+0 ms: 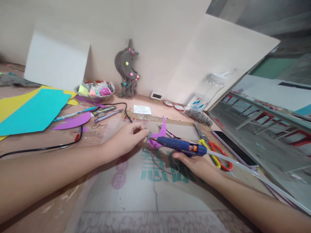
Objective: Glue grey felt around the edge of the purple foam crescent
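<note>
My left hand (pixel 133 134) pinches the left end of a purple crescent-shaped cutout (pixel 162 127), where a bit of grey yarn is gathered at the fingertips. In my right hand (pixel 194 163) is a blue hot glue gun (pixel 181 144), its nozzle pointing left and meeting the crescent close to my left fingers. A clear glue stick (pixel 233 160) trails from the gun's back end toward the lower right. Below the crescent, a loose grey yarn strand (pixel 155 191) runs down over the printed plastic sheet (pixel 116 200). The fingers of my right hand are partly hidden behind the gun.
Scissors (pixel 215 152) and a phone (pixel 234 147) lie right. A yarn bundle (pixel 198 117) and a bottle (pixel 206 92) stand behind. Left are turquoise sheets (pixel 36 111), a bowl of clay packets (pixel 94 97) and a black cord (pixel 48 149). A decorated grey moon (pixel 126 64) leans against the wall.
</note>
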The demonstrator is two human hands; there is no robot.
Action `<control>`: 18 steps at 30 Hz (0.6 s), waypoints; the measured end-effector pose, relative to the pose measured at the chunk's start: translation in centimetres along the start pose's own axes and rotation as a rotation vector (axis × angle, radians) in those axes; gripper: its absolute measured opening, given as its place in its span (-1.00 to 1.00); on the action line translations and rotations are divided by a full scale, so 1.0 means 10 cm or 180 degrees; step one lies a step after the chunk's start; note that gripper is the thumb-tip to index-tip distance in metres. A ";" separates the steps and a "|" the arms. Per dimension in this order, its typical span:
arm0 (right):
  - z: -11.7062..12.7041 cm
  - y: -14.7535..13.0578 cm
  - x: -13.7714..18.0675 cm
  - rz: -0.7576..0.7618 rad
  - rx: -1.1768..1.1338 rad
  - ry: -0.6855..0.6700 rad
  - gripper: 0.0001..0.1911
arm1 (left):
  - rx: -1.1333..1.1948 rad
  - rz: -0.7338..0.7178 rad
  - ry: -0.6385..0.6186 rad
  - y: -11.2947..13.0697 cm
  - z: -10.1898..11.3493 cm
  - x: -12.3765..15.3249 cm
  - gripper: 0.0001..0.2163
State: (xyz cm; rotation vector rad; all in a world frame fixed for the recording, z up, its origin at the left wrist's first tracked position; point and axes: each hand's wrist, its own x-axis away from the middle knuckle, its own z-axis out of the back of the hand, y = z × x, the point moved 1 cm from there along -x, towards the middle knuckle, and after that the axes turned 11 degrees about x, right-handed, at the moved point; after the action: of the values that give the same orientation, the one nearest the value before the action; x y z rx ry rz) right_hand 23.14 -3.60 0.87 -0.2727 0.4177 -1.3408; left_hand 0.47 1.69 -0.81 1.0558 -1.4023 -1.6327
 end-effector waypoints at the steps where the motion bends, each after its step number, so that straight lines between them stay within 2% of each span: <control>1: 0.00 -0.01 0.00 -0.0028 -0.0005 -0.0001 -0.72 | -0.0002 -0.0003 0.0001 0.00 0.00 0.00 -0.74; 13: 0.01 0.02 0.01 -0.0092 0.0181 0.0192 -0.74 | -0.0103 -0.0003 0.0018 0.00 0.01 0.00 -0.73; 18: -0.01 0.04 0.01 0.0002 0.0120 -0.0020 -0.76 | -0.0127 -0.0023 0.0023 -0.01 0.01 -0.01 -0.73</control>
State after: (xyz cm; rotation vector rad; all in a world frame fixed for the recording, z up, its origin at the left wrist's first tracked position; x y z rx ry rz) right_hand 23.46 -3.57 0.57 -0.2454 0.3866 -1.3455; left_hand 0.42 1.84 -0.89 1.0440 -1.3570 -1.6539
